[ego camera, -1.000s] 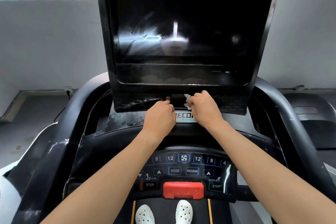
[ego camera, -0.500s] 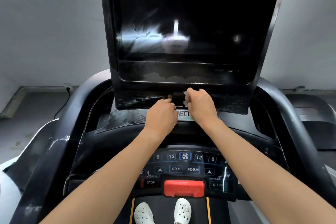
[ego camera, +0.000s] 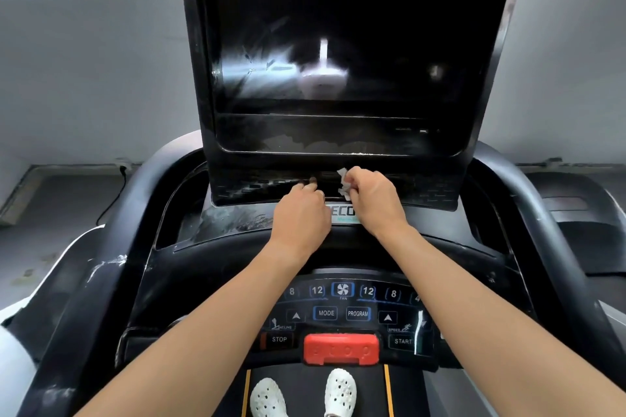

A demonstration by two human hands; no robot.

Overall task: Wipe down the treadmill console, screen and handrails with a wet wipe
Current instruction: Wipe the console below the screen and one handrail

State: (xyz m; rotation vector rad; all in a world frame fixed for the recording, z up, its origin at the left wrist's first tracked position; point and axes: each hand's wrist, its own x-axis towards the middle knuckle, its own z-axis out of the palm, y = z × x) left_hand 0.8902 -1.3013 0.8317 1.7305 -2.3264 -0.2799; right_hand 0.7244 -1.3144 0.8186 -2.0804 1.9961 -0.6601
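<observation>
I judged us mid-job: right hand (ego camera: 372, 201) had its grip clamped on the small crumpled white wet wipe (ego camera: 343, 185) at the black strip (ego camera: 430, 191) under the smeared glossy black screen (ego camera: 338, 44), left hand (ego camera: 301, 213) curled beside it, hold unclear; curved black handrails (ego camera: 555, 264) looked undone.

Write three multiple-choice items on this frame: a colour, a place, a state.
1. What colour is the bar between STOP and START? A yellow; B blue; C red.
2. Where is the wet wipe? A on STOP; B at the strip under the screen; C on START.
3. What is the right hand doing? A pinching the wipe; B resting flat; C hanging empty.
Key: C, plainly red; B, it shows white beneath the screen edge; A, fingers curl round it.
</observation>
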